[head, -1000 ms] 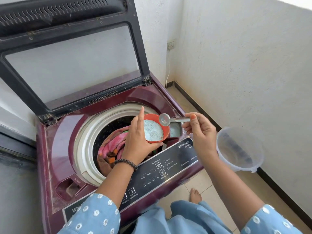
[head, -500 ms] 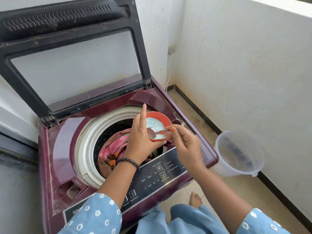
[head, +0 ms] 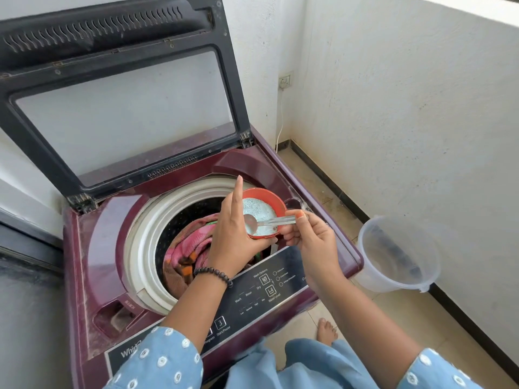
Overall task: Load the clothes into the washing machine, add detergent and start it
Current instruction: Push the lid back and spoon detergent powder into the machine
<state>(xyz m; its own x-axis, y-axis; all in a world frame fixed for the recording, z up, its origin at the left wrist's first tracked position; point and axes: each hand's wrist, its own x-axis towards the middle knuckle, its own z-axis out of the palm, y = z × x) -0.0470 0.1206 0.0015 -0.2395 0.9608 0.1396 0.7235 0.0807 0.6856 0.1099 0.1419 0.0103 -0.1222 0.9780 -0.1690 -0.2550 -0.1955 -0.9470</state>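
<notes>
Detergent [head: 259, 213], pale blue powder, sits in a red bowl [head: 273, 199] gripped by the left hand [head: 236, 240], index finger pointing up, above the open washing machine [head: 92, 248]. Right hand [head: 311, 242] pinches a spoon [head: 268, 221], its scoop in the powder. Pink and orange clothes [head: 188, 248] lie in the drum below. Lid [head: 120, 88] stands raised; clear bucket [head: 398, 254] on floor to the right

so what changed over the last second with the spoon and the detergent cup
The right hand brought the spoon from above the cup's rim, near the machine's right edge, leftward and down; its bowl now sits in the powder inside the orange cup. The left hand holds the cup as before, forefinger raised, over the drum. Clothes, open lid and bucket are unchanged.
</notes>
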